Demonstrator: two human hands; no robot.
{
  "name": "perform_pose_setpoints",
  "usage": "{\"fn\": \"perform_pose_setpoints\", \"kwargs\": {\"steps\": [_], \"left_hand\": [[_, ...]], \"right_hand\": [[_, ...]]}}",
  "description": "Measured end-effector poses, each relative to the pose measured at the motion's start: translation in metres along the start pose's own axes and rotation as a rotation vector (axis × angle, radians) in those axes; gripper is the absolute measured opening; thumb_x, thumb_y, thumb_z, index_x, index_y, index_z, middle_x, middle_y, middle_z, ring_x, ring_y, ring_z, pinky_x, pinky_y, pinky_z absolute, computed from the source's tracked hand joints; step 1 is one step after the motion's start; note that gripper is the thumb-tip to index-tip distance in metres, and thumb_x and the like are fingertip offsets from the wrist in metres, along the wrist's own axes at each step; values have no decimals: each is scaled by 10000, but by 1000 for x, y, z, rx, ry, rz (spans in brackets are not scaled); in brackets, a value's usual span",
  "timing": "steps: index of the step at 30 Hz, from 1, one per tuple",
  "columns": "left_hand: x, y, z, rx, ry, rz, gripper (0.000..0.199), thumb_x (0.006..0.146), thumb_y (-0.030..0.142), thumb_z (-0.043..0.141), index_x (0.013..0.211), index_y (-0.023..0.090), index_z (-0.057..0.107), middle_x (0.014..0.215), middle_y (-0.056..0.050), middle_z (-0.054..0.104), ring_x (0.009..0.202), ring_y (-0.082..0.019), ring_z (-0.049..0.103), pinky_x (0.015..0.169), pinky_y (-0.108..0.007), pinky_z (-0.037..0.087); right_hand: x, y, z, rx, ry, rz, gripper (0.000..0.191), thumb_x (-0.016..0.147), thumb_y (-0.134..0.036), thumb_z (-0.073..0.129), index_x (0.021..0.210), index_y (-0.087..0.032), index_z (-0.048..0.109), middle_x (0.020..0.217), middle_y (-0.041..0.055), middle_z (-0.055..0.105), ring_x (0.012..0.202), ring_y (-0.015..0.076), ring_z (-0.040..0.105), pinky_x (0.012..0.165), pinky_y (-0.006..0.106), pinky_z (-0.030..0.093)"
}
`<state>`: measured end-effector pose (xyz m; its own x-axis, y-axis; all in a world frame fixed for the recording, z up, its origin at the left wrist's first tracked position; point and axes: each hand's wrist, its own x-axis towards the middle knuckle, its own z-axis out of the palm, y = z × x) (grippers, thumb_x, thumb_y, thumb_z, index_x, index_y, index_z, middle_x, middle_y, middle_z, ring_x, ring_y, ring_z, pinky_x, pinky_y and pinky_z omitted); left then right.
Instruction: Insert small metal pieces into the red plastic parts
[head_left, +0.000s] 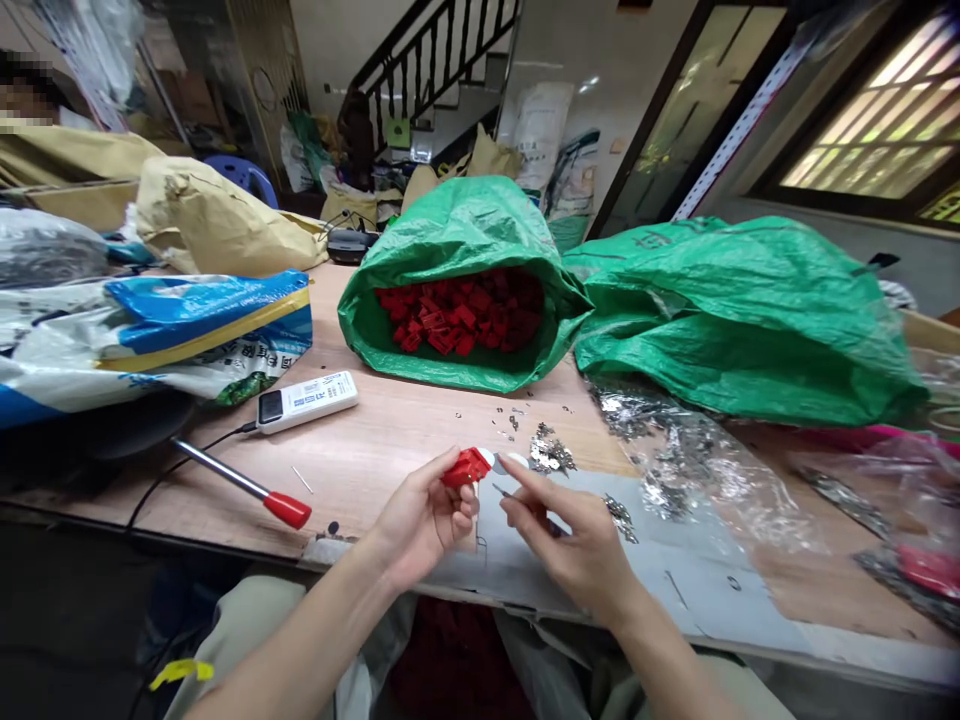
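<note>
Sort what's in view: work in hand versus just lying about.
Likely in use:
red piece, in the left hand
thin tool, in the right hand
loose metal parts
red pieces in the green sack

Seemingly just lying about:
white device
blue chair
tan bag

Your left hand [427, 510] has a lane of counter [379, 445] toward the open sack [465, 220]; the device [311, 400] and lever [285, 508] bound it at left, while metal parts [550, 455] and a plastic bag [727, 490] obstruct passage forward and right of your right hand [574, 535].
</note>
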<state>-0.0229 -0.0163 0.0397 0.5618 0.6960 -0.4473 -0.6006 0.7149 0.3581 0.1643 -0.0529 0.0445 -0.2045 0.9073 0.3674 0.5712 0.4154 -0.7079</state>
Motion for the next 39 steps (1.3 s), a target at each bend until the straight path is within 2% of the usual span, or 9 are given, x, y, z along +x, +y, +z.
{"fn": "perform_pose_setpoints", "kwargs": {"steps": [5,9,12,15,20,24,27,33,39], "left_hand": [[3,-5,-1,-167,-95,-138,295,976,293,524,775,92,603,523,27,456,429,-44,443,370,-106,321],[8,-7,-6,-261,-231,-240,307,971,308,537,735,112,549,505,73,305,417,-40,363,363,-104,248],[11,-7,-9,-225,-289,-216,293,929,317,609,731,128,507,516,93,235,417,-33,302,373,-102,204],[6,-7,-5,-89,-344,-108,393,859,385,686,684,160,415,521,104,213,424,-25,235,399,-116,192],[-12,-22,-7,843,-493,284,477,738,563,739,696,184,454,567,65,462,456,-48,331,456,-172,245],[-7,-46,-22,1662,-577,505,201,698,244,807,863,207,699,576,37,592,503,-111,495,514,-216,294],[5,-56,-30,2004,-594,719,344,794,261,751,1133,275,693,651,11,699,590,-178,633,537,-234,337],[23,-49,-35,1865,-411,1003,378,861,565,645,1087,267,696,838,-27,775,828,-229,742,716,-259,489],[31,-32,-27,1731,-185,1005,291,809,473,722,1009,262,717,752,-20,749,721,-222,716,662,-274,491]], "right_hand": [[-2,-2,12,-53,-51,-171,389,980,-215,520,1350,-262,633,903,61,753,760,171,691,717,271,550],[-1,-6,13,-89,-1,-215,392,973,-164,505,1326,-236,660,775,58,722,625,162,639,600,275,520],[-2,-8,15,-40,87,-188,335,949,-165,542,1216,-233,733,746,52,709,617,159,630,592,277,521],[1,1,11,125,264,3,268,924,-262,614,1140,-227,767,695,31,679,564,143,603,539,264,517],[14,31,-9,428,418,402,426,829,-449,728,1164,-185,744,659,-3,604,416,83,458,349,218,351],[20,35,-16,493,395,465,536,813,-495,736,1249,-187,686,708,-18,605,392,45,369,446,253,460],[28,32,-13,429,369,473,617,820,-538,702,1314,-174,634,715,-15,598,403,64,377,470,279,473],[115,37,16,-213,139,365,450,903,-498,567,1165,-151,682,638,-4,571,511,171,562,536,297,463],[236,50,65,-578,103,388,228,868,-269,617,1052,-181,719,958,138,728,983,307,674,849,380,477]]}}
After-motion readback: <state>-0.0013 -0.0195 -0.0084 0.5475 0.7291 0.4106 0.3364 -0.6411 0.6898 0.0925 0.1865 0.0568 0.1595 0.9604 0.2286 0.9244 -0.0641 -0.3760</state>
